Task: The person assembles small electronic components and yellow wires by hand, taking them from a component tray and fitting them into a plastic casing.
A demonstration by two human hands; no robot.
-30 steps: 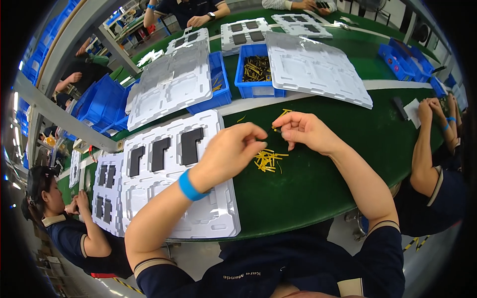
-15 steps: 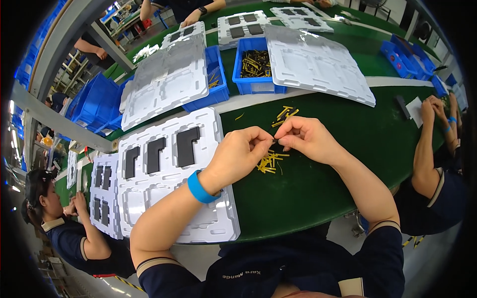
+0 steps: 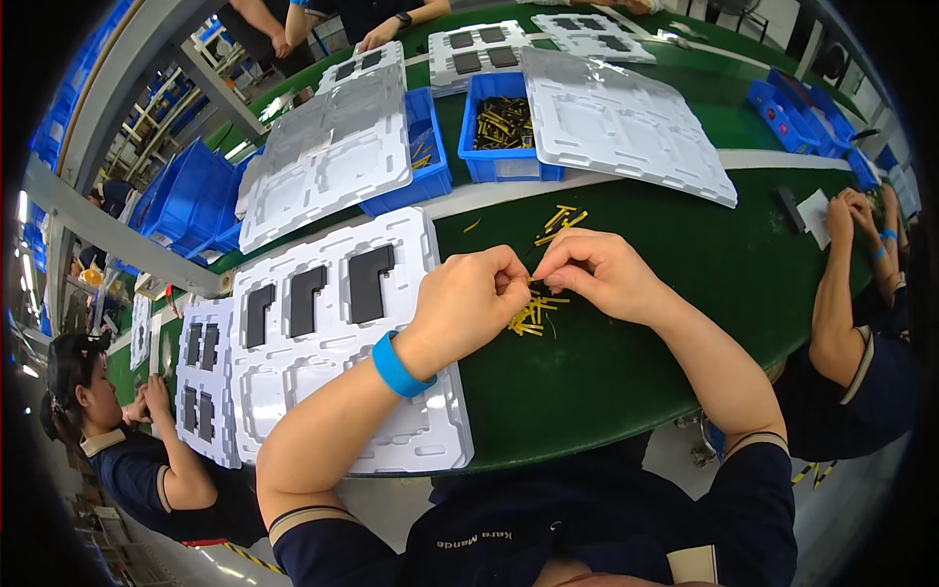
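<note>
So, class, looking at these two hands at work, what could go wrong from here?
1. The small piece between the left hand and right hand, mostly hidden, could slip into the yellow strips below.
2. The yellow-and-black strips lie close by, so the piles might get mixed.
3. The left forearm crosses the white tray, so it could bump the black parts.

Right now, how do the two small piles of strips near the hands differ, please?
The far pile mixes yellow and black; the near pile looks mostly yellow. The near pile is partly hidden by the left hand; the far pile lies beyond the right hand. Both lie loose on the green table.
</note>
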